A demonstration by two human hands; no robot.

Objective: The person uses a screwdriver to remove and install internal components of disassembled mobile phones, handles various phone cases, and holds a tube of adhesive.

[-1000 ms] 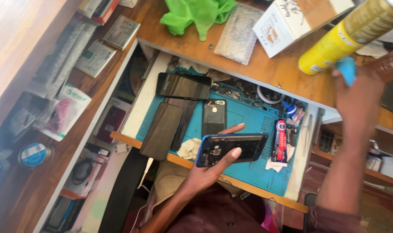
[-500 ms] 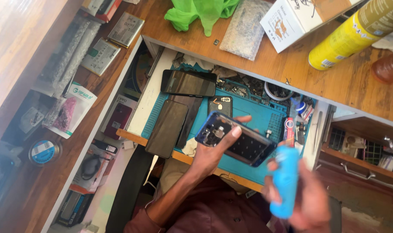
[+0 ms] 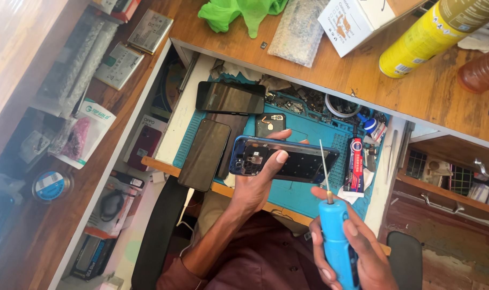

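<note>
Fingers [image 3: 281, 157] of the left hand [image 3: 260, 180] curled around an opened phone frame [image 3: 284, 159], thumb pressed flat on its inner face, remaining fingertips wrapped over the far edge. Blue-rimmed, lying roughly level, camera cut-out end toward the left, dark inner parts exposed. Held above the blue work mat [image 3: 309, 134], clear of it.

Right hand [image 3: 343, 247] clenched around a blue electric screwdriver [image 3: 335, 241], fingers closed tight on the barrel, thumb along its side. Thin metal bit [image 3: 323, 164] pointing up and slightly left, tip just beside the right end of the phone frame; contact not possible to tell.

On the mat: a dark phone [image 3: 230, 97] lying crosswise at the far end, a second dark phone [image 3: 204, 154] lengthwise at the near left, overhanging the wooden edge, a small black phone back [image 3: 270, 124] between them, partly behind the left hand. A red and black glue tube [image 3: 355, 172] upright on the mat to the right of the frame, tweezers [image 3: 392, 156] further right on the white border.

On the wooden desktop beyond: green cloth [image 3: 239, 12], clear bubble pouch [image 3: 297, 31], white box [image 3: 354, 20], yellow spray can [image 3: 435, 35]. Flat grey batteries [image 3: 119, 65] at the left on the wood.
</note>
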